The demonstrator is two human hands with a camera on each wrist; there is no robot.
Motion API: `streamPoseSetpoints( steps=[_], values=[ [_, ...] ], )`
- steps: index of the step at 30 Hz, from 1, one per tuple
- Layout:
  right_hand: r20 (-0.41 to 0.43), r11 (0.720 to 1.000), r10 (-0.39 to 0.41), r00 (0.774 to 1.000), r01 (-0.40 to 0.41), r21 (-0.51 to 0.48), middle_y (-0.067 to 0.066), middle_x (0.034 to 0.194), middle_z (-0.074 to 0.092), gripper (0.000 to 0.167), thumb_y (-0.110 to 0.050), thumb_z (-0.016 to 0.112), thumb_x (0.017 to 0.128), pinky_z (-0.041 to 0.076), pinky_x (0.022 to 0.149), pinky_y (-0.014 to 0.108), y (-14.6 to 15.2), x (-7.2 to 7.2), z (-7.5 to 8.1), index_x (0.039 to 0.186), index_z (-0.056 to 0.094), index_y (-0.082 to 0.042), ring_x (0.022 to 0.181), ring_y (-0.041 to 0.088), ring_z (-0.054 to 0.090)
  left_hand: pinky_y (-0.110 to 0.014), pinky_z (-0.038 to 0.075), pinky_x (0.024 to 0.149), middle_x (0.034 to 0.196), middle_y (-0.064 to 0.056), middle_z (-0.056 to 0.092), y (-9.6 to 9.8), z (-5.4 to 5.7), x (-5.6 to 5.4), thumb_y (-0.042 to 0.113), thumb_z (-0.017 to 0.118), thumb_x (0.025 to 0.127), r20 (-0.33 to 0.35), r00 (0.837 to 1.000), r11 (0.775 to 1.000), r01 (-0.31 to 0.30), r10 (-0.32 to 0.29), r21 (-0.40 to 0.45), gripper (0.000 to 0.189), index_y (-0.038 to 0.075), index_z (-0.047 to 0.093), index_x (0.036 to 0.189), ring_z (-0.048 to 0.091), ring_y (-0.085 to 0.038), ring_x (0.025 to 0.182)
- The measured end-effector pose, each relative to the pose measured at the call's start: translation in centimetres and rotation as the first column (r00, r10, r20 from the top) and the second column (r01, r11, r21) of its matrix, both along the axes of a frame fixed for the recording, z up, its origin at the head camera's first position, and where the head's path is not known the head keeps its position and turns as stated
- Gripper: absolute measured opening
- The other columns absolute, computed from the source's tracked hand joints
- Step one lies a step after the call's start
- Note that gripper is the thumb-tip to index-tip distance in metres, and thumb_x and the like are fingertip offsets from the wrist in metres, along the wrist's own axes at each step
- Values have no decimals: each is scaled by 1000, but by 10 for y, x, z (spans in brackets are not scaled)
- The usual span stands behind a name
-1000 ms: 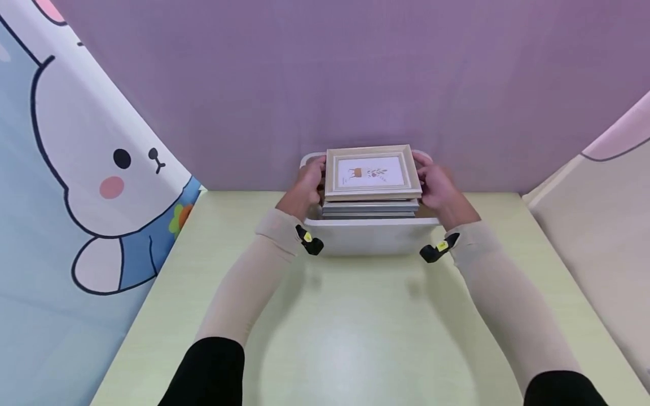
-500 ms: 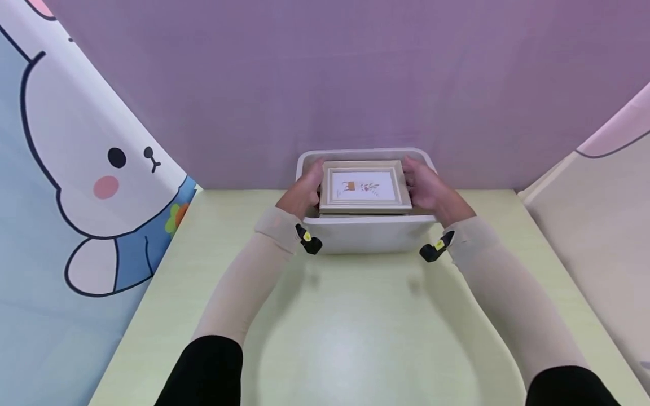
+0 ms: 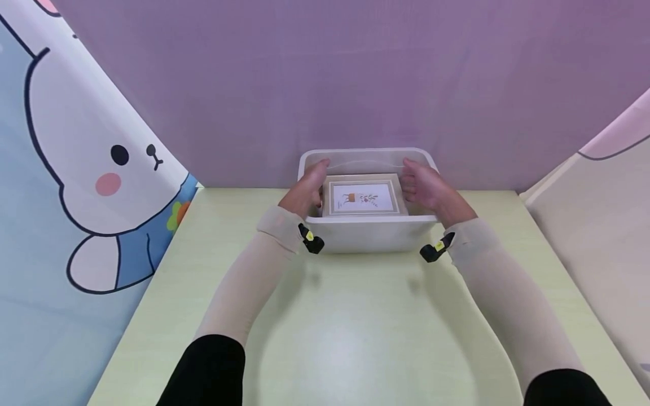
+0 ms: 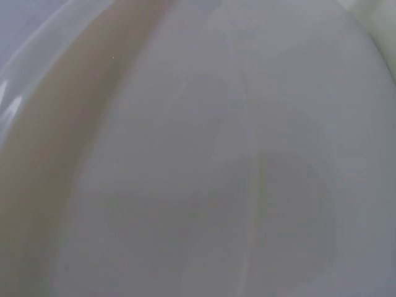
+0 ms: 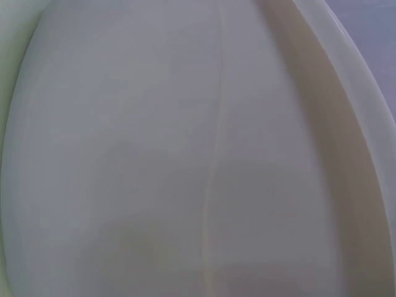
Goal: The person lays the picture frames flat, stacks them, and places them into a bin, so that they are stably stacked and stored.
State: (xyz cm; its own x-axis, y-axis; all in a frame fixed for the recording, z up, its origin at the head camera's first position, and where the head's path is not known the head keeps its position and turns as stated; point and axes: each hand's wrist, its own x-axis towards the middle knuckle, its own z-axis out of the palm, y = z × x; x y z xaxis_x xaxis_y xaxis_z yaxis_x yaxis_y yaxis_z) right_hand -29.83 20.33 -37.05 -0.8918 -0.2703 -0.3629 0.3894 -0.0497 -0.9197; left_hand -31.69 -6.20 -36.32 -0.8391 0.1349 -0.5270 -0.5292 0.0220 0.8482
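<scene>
A light wooden picture frame (image 3: 363,195), with a small animal-and-plant print, lies face up inside the white plastic bin (image 3: 373,235) in the head view. Whatever lies under it is hidden by the bin's front wall. My left hand (image 3: 308,186) reaches over the bin's left side, thumb up, beside the frame's left edge. At the opposite edge is my right hand (image 3: 424,186), thumb raised, fingers loosely bent and overlapping the frame's side in this view. The left wrist view is filled by the bin wall (image 4: 185,173), as is the right wrist view by the bin wall (image 5: 161,154).
The bin stands on a pale green table (image 3: 350,327) at its back edge, close to a purple backdrop (image 3: 355,73). A cartoon-printed cloth (image 3: 101,169) hangs at the left, and a pale cloth panel (image 3: 599,225) at the right.
The picture frame, seen earlier on top of a stack above the bin's rim, has sunk down into the bin. Over the last half second the hands stayed nearly in place while it dropped lower.
</scene>
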Motion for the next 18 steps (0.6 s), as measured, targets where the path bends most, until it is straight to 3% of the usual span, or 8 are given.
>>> streamPoseSetpoints(
  steps=[4,5,7,10,11,12,14,18],
  values=[
    [-31,1000,-14,999,15,19,21,170,-9,74,-43,31,110,5,130,50,0,2,1,162,-5,-4,157,42,-3,-64,14,126,166,-17,27,0,-2,2,48,34,107,-57,998,999,-5,2,-41,69,8,17,161,31,-34,151],
    [-48,999,-28,998,30,28,28,168,12,68,-42,32,110,16,130,46,-1,1,0,162,12,-3,157,41,16,-63,14,127,167,-16,24,0,-1,3,47,36,107,-73,997,998,-10,6,-55,69,8,18,162,28,-34,153],
    [-77,997,-46,996,50,57,26,156,35,59,-40,34,110,25,128,44,-2,0,0,157,26,-5,150,35,32,-61,12,127,170,-14,17,0,-1,4,47,38,107,-103,995,996,-15,6,-87,71,8,17,162,21,-33,156],
    [-130,989,-68,989,84,119,21,150,43,55,-40,37,110,33,123,43,-3,1,-1,153,34,-6,143,32,40,-62,12,127,172,-12,12,-1,1,6,47,40,107,-137,990,992,-4,-13,-123,71,10,16,163,13,-34,159],
    [-143,986,-82,986,101,132,20,149,44,53,-39,38,110,35,122,43,-4,1,-1,152,36,-7,141,32,42,-64,12,126,172,-11,11,-1,1,6,47,40,107,-147,989,991,3,-23,-131,72,11,15,163,11,-34,159],
    [-152,984,-79,985,102,144,19,164,28,61,-39,38,110,26,127,48,-4,2,0,161,22,-8,153,34,27,-66,13,125,172,-10,10,-1,2,7,48,40,107,-153,988,990,12,-33,-138,72,12,15,164,10,-34,159],
    [-175,982,-89,981,115,147,18,170,14,65,-37,38,110,24,128,50,-5,4,1,163,14,-7,156,39,19,-68,12,124,173,-8,8,-1,4,9,47,40,107,-180,982,989,31,-58,-147,72,15,11,165,8,-34,159],
    [-216,980,-95,972,129,150,16,171,12,64,-34,38,110,23,128,52,-9,10,4,163,15,-6,157,40,18,-62,10,127,174,-3,3,-1,12,17,44,41,107,-247,961,979,80,-126,-187,73,18,4,165,7,-31,160]
  ],
)
